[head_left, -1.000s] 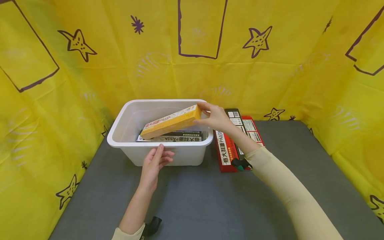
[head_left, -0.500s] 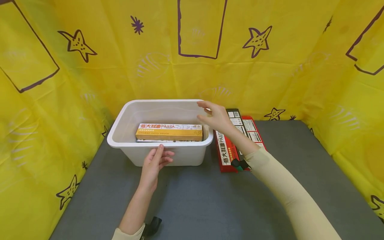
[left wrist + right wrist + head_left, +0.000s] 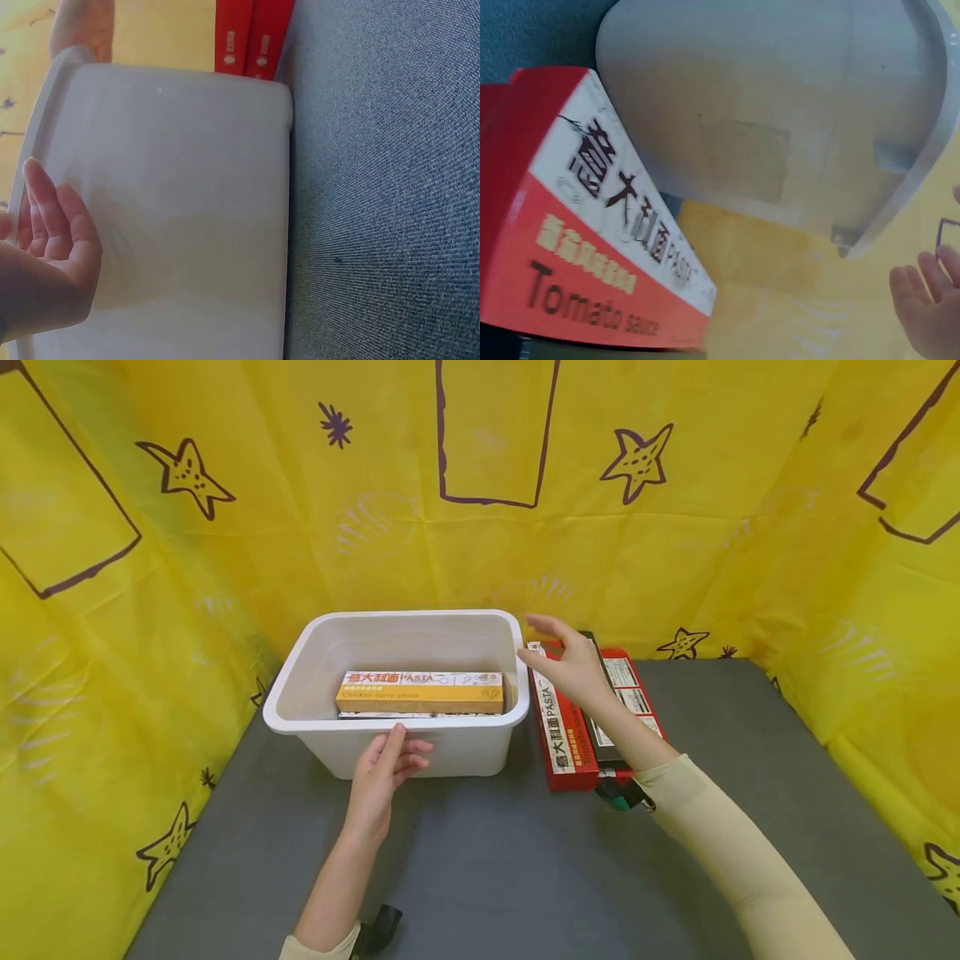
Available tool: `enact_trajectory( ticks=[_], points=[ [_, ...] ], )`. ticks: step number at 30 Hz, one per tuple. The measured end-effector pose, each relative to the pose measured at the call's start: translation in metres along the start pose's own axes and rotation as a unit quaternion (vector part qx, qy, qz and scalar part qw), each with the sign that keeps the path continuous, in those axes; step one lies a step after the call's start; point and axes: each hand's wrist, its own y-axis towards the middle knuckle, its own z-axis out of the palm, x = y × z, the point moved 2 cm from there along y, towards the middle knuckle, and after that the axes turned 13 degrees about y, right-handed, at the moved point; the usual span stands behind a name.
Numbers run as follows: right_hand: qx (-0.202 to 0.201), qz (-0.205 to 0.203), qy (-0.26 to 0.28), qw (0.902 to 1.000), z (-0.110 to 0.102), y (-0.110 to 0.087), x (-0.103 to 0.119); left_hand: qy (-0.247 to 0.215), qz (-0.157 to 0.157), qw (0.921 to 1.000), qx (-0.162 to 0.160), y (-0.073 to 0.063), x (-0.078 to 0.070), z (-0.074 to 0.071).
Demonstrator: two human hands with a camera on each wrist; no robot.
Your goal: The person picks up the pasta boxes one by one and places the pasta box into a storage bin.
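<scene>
A yellow chicken curry pasta box lies on top of another pasta box inside the white plastic bin; the lower one is mostly hidden. My left hand is at the bin's front, its thumb touching the rim and its fingers loosely bent outside the front wall. Just right of the bin, my right hand is raised above the remaining boxes, thumb and fingers apart, holding nothing. Below it are a red tomato sauce pasta box, a black box and another red box.
A dark grey tabletop runs beneath everything. Yellow cloth with starfish drawings closes in the back and both sides, and the bin stands near the back cloth.
The right hand let go of the yellow pasta box, which dropped from a tilt to lying flat in the bin. That hand then moved right, over the red and black boxes. Left hand stays put.
</scene>
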Motion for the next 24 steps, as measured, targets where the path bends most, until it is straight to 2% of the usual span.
enact_trajectory(
  ticks=[8, 24],
  points=[
    [-0.027, 0.041, 0.065, 0.9967, -0.019, -0.017, -0.010, 0.002, 0.005, 1.0000, 0.004, 0.000, 0.001, 0.001],
    [-0.045, 0.088, 0.042, 0.9942, -0.045, -0.048, -0.039, 0.005, 0.004, 1.0000, 0.005, 0.001, 0.001, 0.001]
  ],
)
